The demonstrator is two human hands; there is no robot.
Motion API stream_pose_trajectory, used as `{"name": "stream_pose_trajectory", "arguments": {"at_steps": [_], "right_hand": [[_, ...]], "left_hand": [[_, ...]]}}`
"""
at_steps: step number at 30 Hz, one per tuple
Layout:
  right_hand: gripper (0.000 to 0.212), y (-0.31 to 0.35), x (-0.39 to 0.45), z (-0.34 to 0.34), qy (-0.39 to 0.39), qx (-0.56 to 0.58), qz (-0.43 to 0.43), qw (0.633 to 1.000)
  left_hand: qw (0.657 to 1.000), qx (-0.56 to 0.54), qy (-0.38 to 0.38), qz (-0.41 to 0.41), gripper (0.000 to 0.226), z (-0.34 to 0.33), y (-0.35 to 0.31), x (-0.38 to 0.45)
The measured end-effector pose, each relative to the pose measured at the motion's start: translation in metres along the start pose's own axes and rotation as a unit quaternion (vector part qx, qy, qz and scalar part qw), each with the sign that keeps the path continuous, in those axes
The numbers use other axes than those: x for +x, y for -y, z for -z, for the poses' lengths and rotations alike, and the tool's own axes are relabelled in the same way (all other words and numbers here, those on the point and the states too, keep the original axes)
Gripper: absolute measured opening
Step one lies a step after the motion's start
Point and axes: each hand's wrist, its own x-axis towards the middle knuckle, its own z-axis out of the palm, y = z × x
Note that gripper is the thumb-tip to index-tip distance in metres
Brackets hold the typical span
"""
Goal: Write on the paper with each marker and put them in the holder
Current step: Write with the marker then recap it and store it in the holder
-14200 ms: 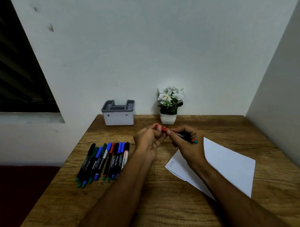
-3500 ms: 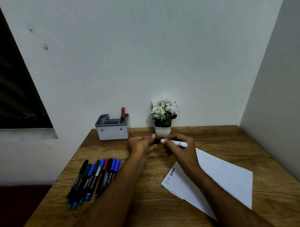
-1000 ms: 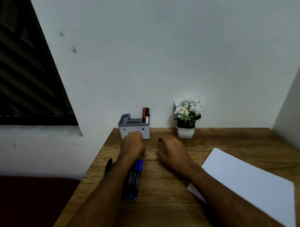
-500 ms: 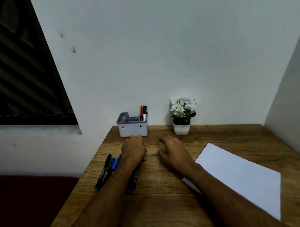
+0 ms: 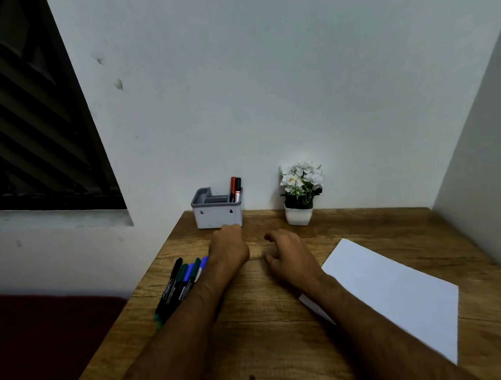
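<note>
At the far edge of the wooden worktop [image 5: 276, 317], against the wall, your grey-and-white plastic holder [image 5: 217, 209] already carries two markers: a red-capped marker [image 5: 232, 188] and a black-capped marker [image 5: 238, 188], side by side in its right-hand compartment. Both stand close to upright, caps up, long axes vertical. That makes two done, by the look of it.

What is left lies near the left edge: a row of dark-barrelled markers with black, green and blue caps [image 5: 178, 283], partly hidden under your left forearm, so you cannot count them from this view. Their long axes run from near-left to far-right, with the visible caps pointing away from you, toward the holder. Each of these looks to need its turn on the paper and then a place in the holder, so most of the job remains.

Your left hand [image 5: 228, 244] sits just near of the holder, fingers curled under; you cannot tell whether it grips anything. Your right hand [image 5: 288, 254] rests beside it, apart from it, fingers loosely spread and empty.

To the right lies the white sheet of paper [image 5: 389, 296], flat and skewed, one corner tucked behind your right forearm. No writing shows on its visible part. A small white pot of white flowers [image 5: 299, 193] stands right of the holder.
</note>
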Motion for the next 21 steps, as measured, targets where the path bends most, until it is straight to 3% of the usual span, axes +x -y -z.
{"name": "stream_pose_trajectory", "arguments": {"at_steps": [5, 8, 14, 18, 21], "right_hand": [[0.041, 0.002, 0.0, 0.004, -0.008, 0.049, -0.03, 0.998], [0.033, 0.003, -0.001, 0.007, -0.029, 0.105, -0.065, 0.992], [0.014, -0.001, -0.004, 0.016, -0.018, 0.176, -0.118, 0.977], [0.013, -0.007, -0.007, 0.02, -0.032, 0.191, -0.152, 0.969], [0.009, -0.012, -0.01, 0.024, -0.048, 0.203, -0.156, 0.965]], "left_hand": [[0.994, -0.102, 0.012, 0.025, 0.013, 0.008, -0.008, 0.003], [0.972, -0.227, 0.05, 0.032, 0.012, 0.014, -0.009, 0.014], [0.811, -0.571, 0.093, 0.09, 0.012, 0.023, -0.019, 0.011], [0.731, -0.667, 0.098, 0.104, 0.012, 0.019, -0.03, 0.005], [0.703, -0.681, 0.154, 0.133, 0.009, 0.01, -0.039, -0.003]]}}
